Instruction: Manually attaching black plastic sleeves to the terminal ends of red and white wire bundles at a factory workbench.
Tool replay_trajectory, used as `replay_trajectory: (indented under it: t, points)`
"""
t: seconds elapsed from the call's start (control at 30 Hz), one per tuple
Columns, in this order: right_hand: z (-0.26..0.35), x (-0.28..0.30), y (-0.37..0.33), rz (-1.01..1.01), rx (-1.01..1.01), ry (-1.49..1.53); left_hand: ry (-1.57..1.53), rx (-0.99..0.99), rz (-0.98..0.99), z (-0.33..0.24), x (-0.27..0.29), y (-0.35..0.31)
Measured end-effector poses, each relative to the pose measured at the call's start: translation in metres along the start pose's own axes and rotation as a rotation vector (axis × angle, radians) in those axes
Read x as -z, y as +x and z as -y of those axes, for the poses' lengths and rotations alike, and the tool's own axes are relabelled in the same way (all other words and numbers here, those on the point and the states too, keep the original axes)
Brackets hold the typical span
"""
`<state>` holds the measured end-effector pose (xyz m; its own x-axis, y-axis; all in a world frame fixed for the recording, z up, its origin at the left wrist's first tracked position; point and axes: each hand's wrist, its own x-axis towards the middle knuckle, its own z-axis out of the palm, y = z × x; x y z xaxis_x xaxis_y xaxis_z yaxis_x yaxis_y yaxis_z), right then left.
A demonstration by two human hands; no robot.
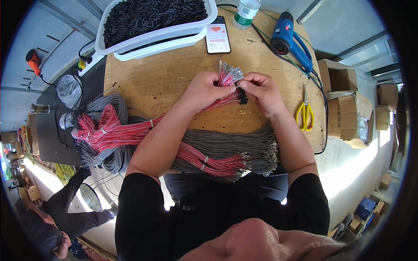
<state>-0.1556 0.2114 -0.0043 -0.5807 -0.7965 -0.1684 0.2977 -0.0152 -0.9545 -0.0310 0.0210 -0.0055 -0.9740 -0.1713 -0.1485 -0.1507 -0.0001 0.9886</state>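
Note:
My left hand (206, 89) is closed around a bundle of red and white wires (227, 79) near its end, where many small metal terminals (231, 71) fan out. Close by on the right, my right hand (261, 92) pinches at the bundle's edge, thumb against finger; whatever sits between those fingertips is too small to make out. Short black pieces (242, 96) show on wires just below the fingertips. Under my forearms lie tied red wire bundles (191, 153) and thick grey cable bundles (226, 140), their terminals toward the right.
White tubs (161, 47) at the back left hold short black tubes (154, 19). A phone (218, 37), a plastic bottle (246, 15) and a blue heat gun (287, 41) lie along the back. Yellow-handled scissors (305, 114) rest at right. A person (52, 222) sits lower left.

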Motion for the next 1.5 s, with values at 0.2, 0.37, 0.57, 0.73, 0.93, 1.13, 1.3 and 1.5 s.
replay_trajectory:
  t: [0.2, 0.37, 0.57, 0.73, 0.93, 1.13, 1.3, 1.5]
  points:
    - [0.011, 0.019, 0.013, -0.159, -0.133, 0.800, -0.036, 0.052, -0.054, 0.002, 0.001, 0.002]
    - [0.003, 0.016, 0.017, -0.225, -0.119, 0.739, -0.053, 0.026, -0.063, 0.006, 0.001, 0.002]
    - [-0.014, 0.045, 0.019, -0.019, -0.057, 0.818, -0.052, 0.023, -0.061, 0.004, 0.000, 0.002]
    - [-0.007, 0.032, 0.017, -0.070, -0.011, 0.818, -0.047, 0.024, -0.061, 0.005, 0.001, 0.002]
    - [-0.002, 0.024, 0.018, -0.101, 0.020, 0.729, -0.054, 0.047, -0.044, 0.001, 0.001, 0.002]
    - [-0.004, 0.028, 0.019, -0.190, -0.050, 0.757, -0.060, 0.047, -0.045, 0.000, 0.001, 0.002]
    - [-0.001, 0.021, 0.015, -0.048, -0.037, 0.569, -0.094, 0.063, -0.052, 0.000, 0.000, 0.001]
    - [-0.005, 0.012, 0.009, 0.008, -0.052, 0.316, -0.146, 0.006, -0.056, 0.007, 0.002, 0.003]
